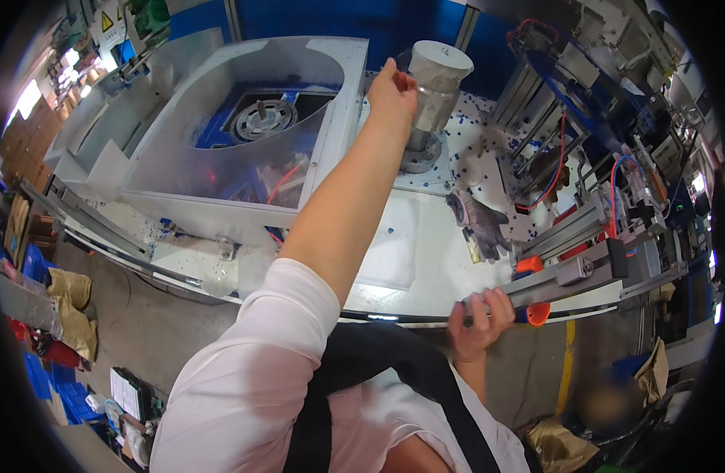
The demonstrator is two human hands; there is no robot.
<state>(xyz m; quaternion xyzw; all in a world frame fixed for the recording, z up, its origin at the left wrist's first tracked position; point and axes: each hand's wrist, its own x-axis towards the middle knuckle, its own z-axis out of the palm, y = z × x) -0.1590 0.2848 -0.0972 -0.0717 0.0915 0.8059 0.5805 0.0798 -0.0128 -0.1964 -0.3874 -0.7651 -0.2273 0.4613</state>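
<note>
1. Left hand (pixel 390 85), arm stretched out, has its fingers wrapped on the clear cylinder (pixel 435 98), upright on a metal base at the worktop's (pixel 425 260) far side.
2. The cylinder looks stiff, light and smooth; its mid-wall seems the best grip.
3. Right of the cylinder and nearer, right hand (pixel 479 315) is clamped on the grey rail (pixel 567 276).

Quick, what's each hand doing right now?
Left hand: closed on the clear cylinder.
Right hand: closed on the metal rail.
</note>
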